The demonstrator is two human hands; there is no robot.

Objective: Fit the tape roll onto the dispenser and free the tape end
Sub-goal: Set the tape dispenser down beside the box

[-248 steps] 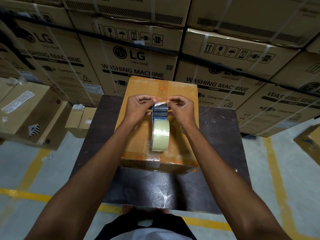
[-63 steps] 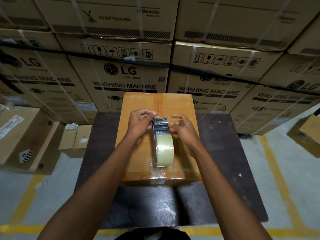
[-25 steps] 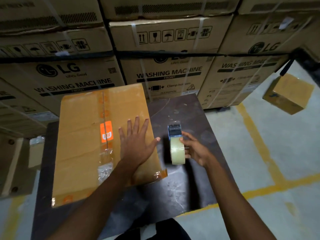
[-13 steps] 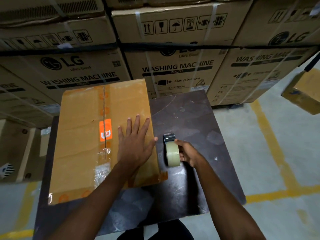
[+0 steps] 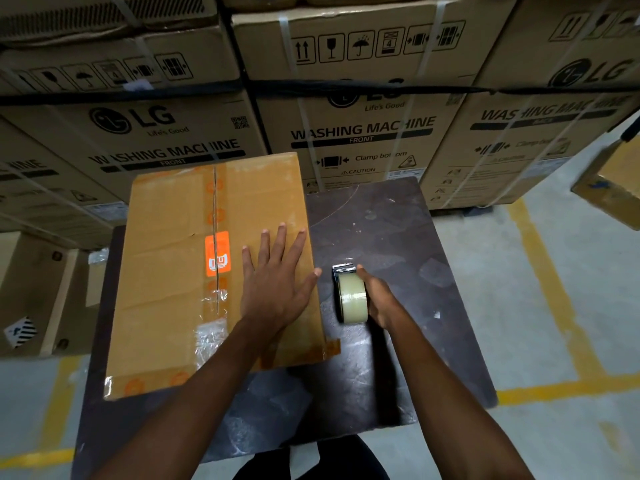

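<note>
A clear tape roll (image 5: pixel 352 301) sits mounted on the tape dispenser, whose metal toothed head (image 5: pixel 343 270) points away from me. My right hand (image 5: pixel 379 296) grips the dispenser from its right side and holds it upright on the dark table (image 5: pixel 398 244), just right of the carton. My left hand (image 5: pixel 275 285) lies flat, fingers spread, on the right part of the brown carton (image 5: pixel 173 271), holding nothing. The dispenser's handle is hidden by my right hand. I cannot make out a loose tape end.
The carton carries an orange label (image 5: pixel 217 253) and old tape along its seam. Stacked washing machine boxes (image 5: pixel 363 116) wall off the far side of the table. Smaller boxes (image 5: pixel 38 292) stand on the floor at left, another (image 5: pixel 613 188) at right. Yellow floor lines (image 5: pixel 540 386) run right.
Both hands worked at the dispenser head on top of the carton. Since then my right hand has set the dispenser down on the table beside the carton, and my left hand has flattened onto the carton.
</note>
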